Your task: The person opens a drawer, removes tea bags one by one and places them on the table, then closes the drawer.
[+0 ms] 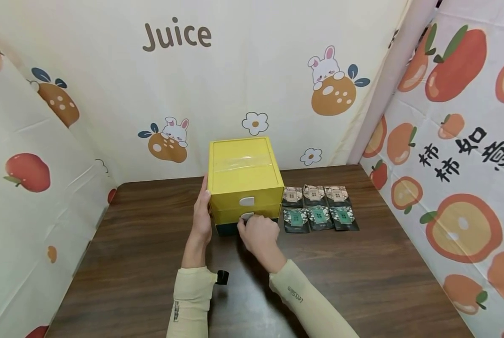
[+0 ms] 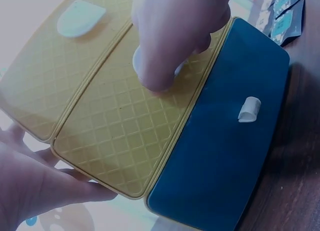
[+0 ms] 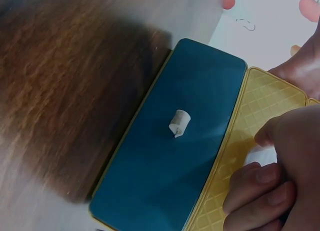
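A small yellow drawer box stands on the table, with two yellow drawer fronts above a dark teal one. Flat against the box's left side rests my left hand, its fingers extended. My right hand is at the middle drawer front, thumb and curled fingers pinching its white pull tab, which they partly cover. Another white tab is on the top drawer front, and a small curled white tab sticks out of the teal front. All three fronts look closed.
Right of the box lie two rows of small flat packets, brownish ones behind and green ones in front. Dark wood table surrounds the box. A printed cloth hangs close behind, with others at both sides.
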Demonstrator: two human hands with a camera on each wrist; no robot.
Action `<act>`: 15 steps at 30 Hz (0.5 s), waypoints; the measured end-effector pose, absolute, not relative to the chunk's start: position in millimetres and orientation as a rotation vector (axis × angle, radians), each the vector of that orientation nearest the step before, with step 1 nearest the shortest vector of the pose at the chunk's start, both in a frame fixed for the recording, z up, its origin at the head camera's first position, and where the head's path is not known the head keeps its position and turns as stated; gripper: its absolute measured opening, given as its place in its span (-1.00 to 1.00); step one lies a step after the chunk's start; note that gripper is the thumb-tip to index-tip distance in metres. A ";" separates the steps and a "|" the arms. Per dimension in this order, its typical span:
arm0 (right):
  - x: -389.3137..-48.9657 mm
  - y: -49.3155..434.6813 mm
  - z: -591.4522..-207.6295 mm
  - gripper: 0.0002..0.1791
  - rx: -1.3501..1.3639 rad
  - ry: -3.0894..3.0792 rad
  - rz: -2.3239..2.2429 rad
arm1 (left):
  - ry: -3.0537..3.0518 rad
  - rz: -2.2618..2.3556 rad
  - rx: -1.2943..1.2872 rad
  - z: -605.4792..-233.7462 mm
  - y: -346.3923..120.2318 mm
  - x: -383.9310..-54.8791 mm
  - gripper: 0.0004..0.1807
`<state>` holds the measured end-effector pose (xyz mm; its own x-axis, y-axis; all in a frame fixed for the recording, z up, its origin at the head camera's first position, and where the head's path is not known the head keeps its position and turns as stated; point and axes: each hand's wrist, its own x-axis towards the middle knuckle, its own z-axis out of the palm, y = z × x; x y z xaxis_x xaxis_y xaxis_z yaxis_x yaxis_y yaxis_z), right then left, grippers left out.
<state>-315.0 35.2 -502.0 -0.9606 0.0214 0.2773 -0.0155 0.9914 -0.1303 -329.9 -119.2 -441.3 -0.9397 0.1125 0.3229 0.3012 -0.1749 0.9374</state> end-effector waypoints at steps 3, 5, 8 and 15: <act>-315.5 36.2 -501.3 -0.29 -0.002 -2.872 0.189 | -1.929 -2.263 -0.481 -440.8 -118.4 -329.7 -0.42; -315.2 37.0 -501.1 -0.30 0.008 -2.873 0.184 | -1.920 -2.266 -0.475 -440.8 -117.8 -329.4 -0.42; -314.2 38.8 -501.5 -0.28 0.006 -2.907 0.194 | -1.908 -2.272 -0.480 -441.3 -116.8 -329.5 -0.42; -312.7 43.9 -516.8 -0.21 -0.011 -3.185 0.223 | -1.904 -2.267 -0.484 -442.7 -115.8 -331.7 -0.42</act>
<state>-312.7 43.9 -516.8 -0.9987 0.0035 -0.0515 0.0106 0.9903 -0.1389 -331.7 -115.8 -442.7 -0.9383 0.0968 0.3321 0.3103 -0.1886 0.9317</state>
